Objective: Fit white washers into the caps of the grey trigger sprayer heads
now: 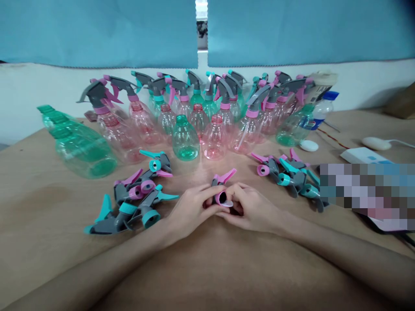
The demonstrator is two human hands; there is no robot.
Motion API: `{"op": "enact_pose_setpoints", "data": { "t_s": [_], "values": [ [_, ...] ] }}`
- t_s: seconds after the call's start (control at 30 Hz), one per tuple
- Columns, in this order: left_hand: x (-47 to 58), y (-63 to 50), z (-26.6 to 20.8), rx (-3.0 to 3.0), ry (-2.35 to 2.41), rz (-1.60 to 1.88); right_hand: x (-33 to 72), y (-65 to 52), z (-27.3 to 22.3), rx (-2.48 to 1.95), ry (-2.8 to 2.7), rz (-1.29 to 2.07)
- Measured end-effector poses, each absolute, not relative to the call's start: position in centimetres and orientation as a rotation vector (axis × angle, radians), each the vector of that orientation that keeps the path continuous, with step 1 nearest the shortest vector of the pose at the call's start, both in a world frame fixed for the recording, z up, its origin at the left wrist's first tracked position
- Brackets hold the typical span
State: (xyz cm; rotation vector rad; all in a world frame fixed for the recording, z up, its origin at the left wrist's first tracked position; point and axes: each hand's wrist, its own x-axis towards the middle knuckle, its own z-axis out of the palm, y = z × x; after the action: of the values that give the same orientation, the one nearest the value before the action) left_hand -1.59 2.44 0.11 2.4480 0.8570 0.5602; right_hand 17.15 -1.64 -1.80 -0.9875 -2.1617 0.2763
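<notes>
Near the table's front, my left hand [196,209] is closed around a grey spray trigger head [220,196] with a pink lever and pink collar. The collar's dark opening faces me. My right hand [249,207] is closed against the collar's right side, its fingertips pinched at a small whitish piece [228,204] by the rim. Fingers partly hide that piece, so I cannot tell its kind. Left of my hands lie several loose spray heads [134,194] with pink or teal parts; another group of spray heads [288,175] lies on the right.
Topless green bottles [186,140] and pink bottles [214,140] stand beyond my hands. Behind them are several bottles with spray heads fitted [225,93]. At the right are a blue-capped bottle [324,110], a white round object [309,146], a white box [365,155] and a blurred-out device [369,196].
</notes>
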Motion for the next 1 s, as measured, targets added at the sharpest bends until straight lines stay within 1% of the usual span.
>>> {"op": "enact_pose_setpoints", "data": {
  "t_s": [0.33, 0.53, 0.73, 1.0],
  "values": [
    [-1.6, 2.3, 0.0, 2.366, 0.898, 0.656, 17.3, -1.7, -1.8, -0.922, -2.143, 0.345],
    [-1.6, 2.3, 0.2, 2.357, 0.912, 0.679, 17.7, -1.9, -2.0, -0.941, -2.106, 0.267],
    [-1.6, 2.3, 0.1, 2.363, 0.936, 0.699, 17.8, -2.1, -1.1, -0.895, -2.102, 0.235],
    [-1.5, 2.3, -0.2, 2.341, 0.947, 0.728, 17.7, -2.4, -0.2, -1.053, -1.983, 0.286]
  ]
}}
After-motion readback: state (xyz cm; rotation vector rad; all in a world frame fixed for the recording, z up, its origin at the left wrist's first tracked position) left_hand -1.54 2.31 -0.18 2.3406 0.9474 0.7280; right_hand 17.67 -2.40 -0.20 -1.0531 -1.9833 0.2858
